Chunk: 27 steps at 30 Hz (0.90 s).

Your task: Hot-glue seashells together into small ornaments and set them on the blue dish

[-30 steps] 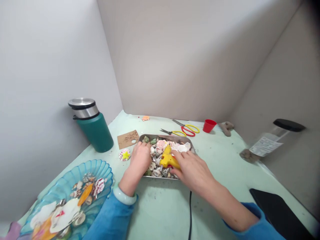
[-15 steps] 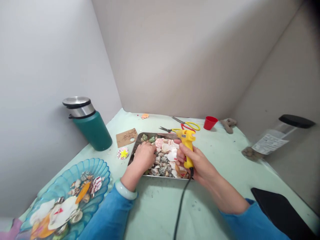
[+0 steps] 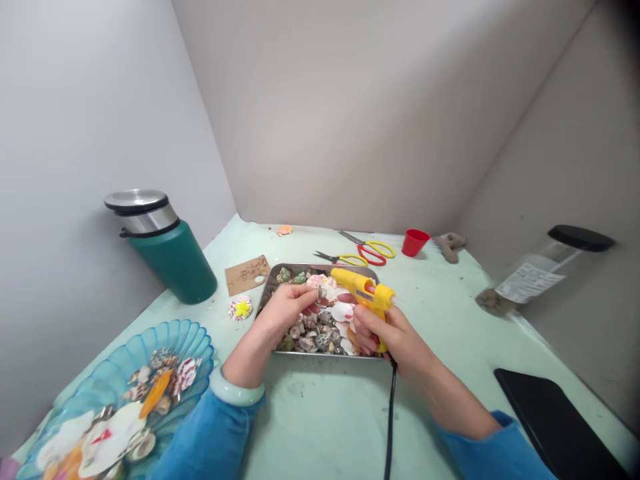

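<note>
My right hand (image 3: 385, 332) grips a yellow glue gun (image 3: 361, 291) by its handle, with the nozzle pointing left over a metal tray (image 3: 270, 288) full of seashells (image 3: 320, 327). A black cord (image 3: 389, 427) hangs from the gun toward me. My left hand (image 3: 284, 311) pinches a small shell (image 3: 322, 293) between thumb and fingers, right at the gun's nozzle. Both hands hover above the tray.
A blue glass dish (image 3: 125, 393) with painted shells stands at the near left. A green flask (image 3: 163, 250), a cardboard tag (image 3: 247, 274), two scissors (image 3: 367, 249), a red cup (image 3: 415, 241), a clear jar (image 3: 545, 270) and a black pad (image 3: 555, 420) lie around the table.
My right hand lifted the glue gun off the shells and turned its nozzle left. My left hand rose from the tray with a small shell and met the nozzle.
</note>
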Each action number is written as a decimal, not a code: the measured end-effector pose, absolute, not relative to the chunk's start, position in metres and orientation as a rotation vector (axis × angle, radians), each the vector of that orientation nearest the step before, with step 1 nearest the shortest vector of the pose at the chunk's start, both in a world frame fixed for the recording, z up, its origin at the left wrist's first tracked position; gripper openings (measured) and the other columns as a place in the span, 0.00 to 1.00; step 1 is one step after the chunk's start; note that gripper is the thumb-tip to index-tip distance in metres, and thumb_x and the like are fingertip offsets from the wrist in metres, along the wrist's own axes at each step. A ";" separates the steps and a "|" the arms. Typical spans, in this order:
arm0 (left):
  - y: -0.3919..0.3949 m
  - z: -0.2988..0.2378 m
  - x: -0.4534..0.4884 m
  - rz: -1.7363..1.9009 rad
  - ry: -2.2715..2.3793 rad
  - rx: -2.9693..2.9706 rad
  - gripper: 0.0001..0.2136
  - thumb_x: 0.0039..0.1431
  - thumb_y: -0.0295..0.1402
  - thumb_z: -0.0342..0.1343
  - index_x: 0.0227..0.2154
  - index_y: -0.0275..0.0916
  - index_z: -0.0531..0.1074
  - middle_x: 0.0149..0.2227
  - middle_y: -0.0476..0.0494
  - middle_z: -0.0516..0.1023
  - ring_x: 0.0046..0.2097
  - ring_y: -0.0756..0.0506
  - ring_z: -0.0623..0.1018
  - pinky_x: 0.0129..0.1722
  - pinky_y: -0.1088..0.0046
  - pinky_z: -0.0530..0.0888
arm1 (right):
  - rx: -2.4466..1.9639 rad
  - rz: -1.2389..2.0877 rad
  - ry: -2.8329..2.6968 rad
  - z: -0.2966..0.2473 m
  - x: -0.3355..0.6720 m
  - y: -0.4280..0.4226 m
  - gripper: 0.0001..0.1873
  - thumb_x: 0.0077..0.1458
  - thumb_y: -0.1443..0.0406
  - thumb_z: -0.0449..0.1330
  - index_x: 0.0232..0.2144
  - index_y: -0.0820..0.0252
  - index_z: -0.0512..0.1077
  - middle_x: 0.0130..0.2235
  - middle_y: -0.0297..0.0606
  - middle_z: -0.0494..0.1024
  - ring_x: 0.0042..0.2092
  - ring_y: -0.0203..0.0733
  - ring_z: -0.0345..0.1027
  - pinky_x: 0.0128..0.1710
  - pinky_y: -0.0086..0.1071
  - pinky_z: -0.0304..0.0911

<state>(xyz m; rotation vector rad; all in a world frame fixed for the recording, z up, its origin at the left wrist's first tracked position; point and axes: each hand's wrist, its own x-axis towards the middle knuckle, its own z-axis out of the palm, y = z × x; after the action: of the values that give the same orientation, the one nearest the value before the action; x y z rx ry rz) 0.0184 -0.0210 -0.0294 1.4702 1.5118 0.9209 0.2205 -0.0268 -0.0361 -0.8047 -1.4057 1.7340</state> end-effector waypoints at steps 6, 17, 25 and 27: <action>-0.022 -0.031 0.023 1.126 1.313 1.154 0.17 0.48 0.43 0.61 0.33 0.32 0.77 0.34 0.37 0.80 0.30 0.48 0.76 0.37 0.70 0.73 | -0.856 1.634 -1.594 -0.039 0.223 -0.031 0.23 0.57 0.51 0.59 0.48 0.61 0.68 0.17 0.24 0.57 0.21 0.33 0.49 0.24 0.31 0.49; -0.025 -0.041 0.039 1.023 1.351 1.309 0.11 0.45 0.29 0.62 0.34 0.34 0.76 0.24 0.49 0.74 0.26 0.51 0.71 0.28 0.75 0.66 | -1.052 1.296 -1.570 -0.040 0.223 -0.031 0.20 0.55 0.55 0.60 0.46 0.61 0.67 0.24 0.27 0.65 0.25 0.35 0.60 0.27 0.31 0.58; -0.032 -0.034 0.045 0.857 1.480 1.652 0.12 0.51 0.29 0.53 0.38 0.34 0.77 0.31 0.45 0.77 0.29 0.48 0.71 0.29 0.74 0.66 | -1.146 1.232 -1.572 -0.046 0.222 -0.029 0.20 0.54 0.55 0.61 0.45 0.61 0.68 0.24 0.27 0.67 0.24 0.34 0.59 0.24 0.28 0.57; -0.035 -0.031 0.048 0.853 1.429 1.696 0.11 0.53 0.30 0.52 0.36 0.34 0.77 0.31 0.45 0.77 0.29 0.48 0.71 0.29 0.74 0.66 | -1.182 1.184 -1.576 -0.049 0.221 -0.027 0.21 0.53 0.55 0.62 0.44 0.61 0.68 0.25 0.29 0.68 0.25 0.35 0.60 0.25 0.29 0.58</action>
<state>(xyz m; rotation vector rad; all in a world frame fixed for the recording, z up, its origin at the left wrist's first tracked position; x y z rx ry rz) 0.0484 -0.0346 -0.0309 1.6964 1.4288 0.8529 0.2210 -0.0274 -0.0494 -1.1825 -1.5757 1.1836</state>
